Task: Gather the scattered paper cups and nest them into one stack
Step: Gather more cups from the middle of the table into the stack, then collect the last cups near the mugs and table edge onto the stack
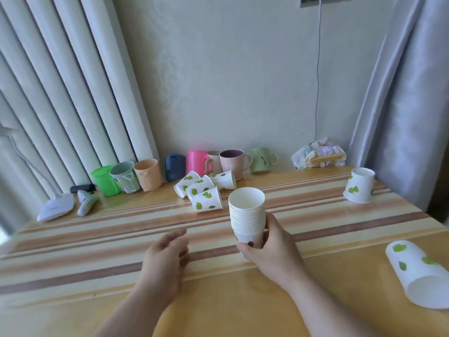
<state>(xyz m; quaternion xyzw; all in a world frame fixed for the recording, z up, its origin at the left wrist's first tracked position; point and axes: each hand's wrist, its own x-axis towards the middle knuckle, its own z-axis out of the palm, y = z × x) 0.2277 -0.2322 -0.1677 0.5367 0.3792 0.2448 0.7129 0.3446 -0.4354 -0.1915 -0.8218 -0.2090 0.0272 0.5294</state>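
1. Right hand (269, 249) grips nested cup stack (247, 215) upright, mid-table (97, 251)
2. Left hand (167, 251) empty, fingers loosely spread
3. Loose cups (202, 190) lie behind stack

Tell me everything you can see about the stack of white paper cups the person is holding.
The stack of nested white paper cups stands upright, mouth up, its top cup empty and plain white inside. Many rolled rims crowd close together below the top one. The lowest cup's wall shows a bit of green leaf print beside the fingers. The right hand wraps around its base, thumb in front, so I cannot tell whether it rests on the striped yellow tabletop. The left hand is apart from it, open.
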